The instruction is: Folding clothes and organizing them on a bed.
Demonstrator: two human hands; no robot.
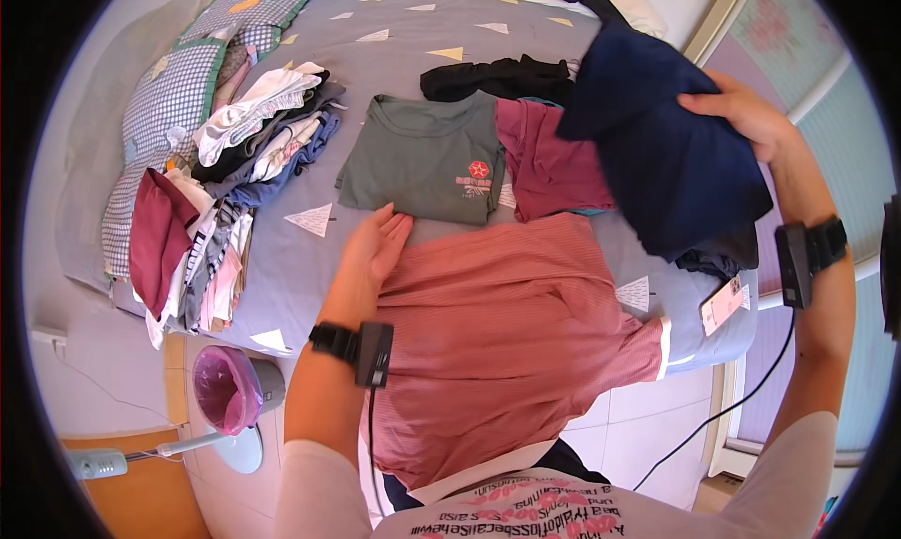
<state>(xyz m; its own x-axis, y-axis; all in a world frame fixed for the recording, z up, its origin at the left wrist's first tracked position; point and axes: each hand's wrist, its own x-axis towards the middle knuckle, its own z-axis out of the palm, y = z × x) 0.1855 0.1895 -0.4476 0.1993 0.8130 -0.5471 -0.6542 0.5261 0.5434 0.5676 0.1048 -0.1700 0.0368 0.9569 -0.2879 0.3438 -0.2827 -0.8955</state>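
Observation:
In the head view, my right hand (739,113) grips a navy blue garment (669,144) that hangs bunched over dark clothes at the bed's right side. My left hand (383,240), palm up and fingers loosely apart, lies at the lower edge of a folded grey-green T-shirt (422,159) with a red print. A salmon-pink ribbed garment (493,328) with a white-edged sleeve spreads from the bed's edge towards my body, beside my left hand. A folded maroon garment (552,166) lies between the T-shirt and the navy garment. Black clothing (500,80) lies behind them.
Stacks of folded clothes (260,137) and more clothes (204,257) lie on the bed's left side by checked pillows (169,109). A phone (721,306) lies near the bed's right front edge. A lined bin (229,391) stands on the floor; cables run from both wrist devices.

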